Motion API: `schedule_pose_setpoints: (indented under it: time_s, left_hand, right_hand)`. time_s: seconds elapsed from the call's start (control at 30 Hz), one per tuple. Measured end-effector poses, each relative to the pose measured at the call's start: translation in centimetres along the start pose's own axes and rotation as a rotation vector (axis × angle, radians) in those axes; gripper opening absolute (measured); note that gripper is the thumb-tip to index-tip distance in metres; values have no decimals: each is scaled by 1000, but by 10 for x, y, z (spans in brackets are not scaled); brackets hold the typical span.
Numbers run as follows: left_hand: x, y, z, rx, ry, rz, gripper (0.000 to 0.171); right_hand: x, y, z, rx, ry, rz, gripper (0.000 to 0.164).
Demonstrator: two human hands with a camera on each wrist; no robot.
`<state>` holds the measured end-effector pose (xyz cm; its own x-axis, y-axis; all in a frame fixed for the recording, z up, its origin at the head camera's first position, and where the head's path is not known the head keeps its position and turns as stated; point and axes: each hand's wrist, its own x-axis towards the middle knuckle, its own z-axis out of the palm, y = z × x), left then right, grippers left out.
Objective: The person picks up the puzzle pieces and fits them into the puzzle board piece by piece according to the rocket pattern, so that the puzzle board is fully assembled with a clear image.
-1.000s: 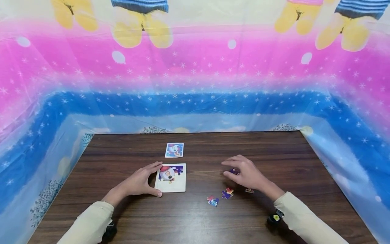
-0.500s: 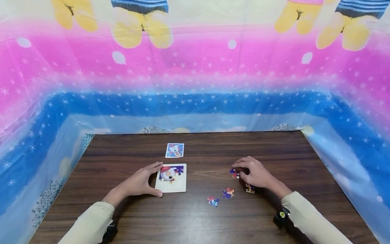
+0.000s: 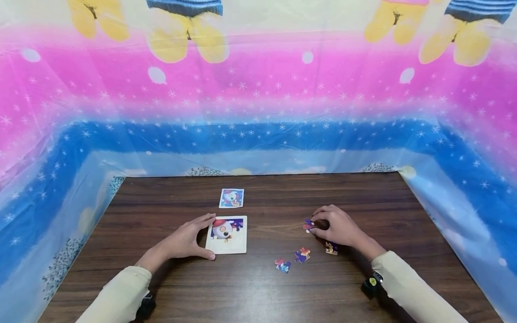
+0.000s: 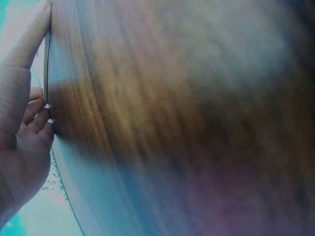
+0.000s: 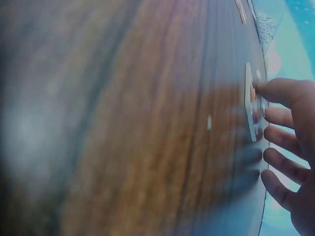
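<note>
My left hand [image 3: 181,237] spans the left side of a square puzzle board [image 3: 234,246], thumb at its near left corner and fingers at the far left one. Assembled pieces showing a white character in a red hat fill the board's upper part; its lower part is bare. Over on the right, my right hand [image 3: 341,228] pinches a purple and red puzzle piece [image 3: 308,225] between thumb and fingers, low over the table. In the right wrist view, a piece [image 5: 248,105] appears edge-on by the right hand [image 5: 295,142]. Only the left hand [image 4: 27,152] and blurred table show in the left wrist view.
Loose puzzle pieces lie on the wooden table [image 3: 250,296]: a purple and orange one [image 3: 302,255], a blue and red one [image 3: 282,265], and a dark yellow-patterned one [image 3: 331,248] beside the right wrist. Behind the board lies a picture card [image 3: 231,198]. A printed cloth [image 3: 258,134] surrounds the table.
The right hand has drawn back to the right and taken the purple and red puzzle piece, which has turned. The left hand and the puzzle board have stayed in place.
</note>
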<state>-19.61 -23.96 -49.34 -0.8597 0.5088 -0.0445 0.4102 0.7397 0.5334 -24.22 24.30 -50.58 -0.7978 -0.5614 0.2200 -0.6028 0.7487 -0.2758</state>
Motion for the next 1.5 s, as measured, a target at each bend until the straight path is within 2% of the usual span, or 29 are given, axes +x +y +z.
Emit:
schedule_pose_setpoints:
  time_s: [0.1, 0.23, 0.3, 0.43, 0.53, 0.73, 1.3, 1.5]
  left_hand:
    - [0, 1, -1, -9, -1, 4, 115]
    - [0, 1, -2, -8, 3, 11, 115]
    - [0, 1, -2, -3, 5, 12, 114]
    - [0, 1, -1, 4, 1, 7, 115]
    - [-1, 2, -1, 2, -3, -1, 116]
    - [-1, 2, -2, -9, -3, -7, 114]
    - [-1, 2, -1, -1, -5, -1, 114]
    - [-1, 2, -1, 0, -5, 1, 115]
  right_hand:
    - [0, 3, 1, 1, 23, 24, 33]
    - [2, 6, 1, 11, 21, 0, 28]
    - [3, 6, 1, 13, 1, -14, 27]
    - [6, 5, -1, 2, -63, -49, 36]
    - [8, 5, -3, 1, -98, -79, 35]
    - [7, 6, -6, 20, -118, -38, 26]
    - [9, 3, -9, 12, -109, -30, 25]
    - [18, -5, -9, 68, -79, -15, 26]
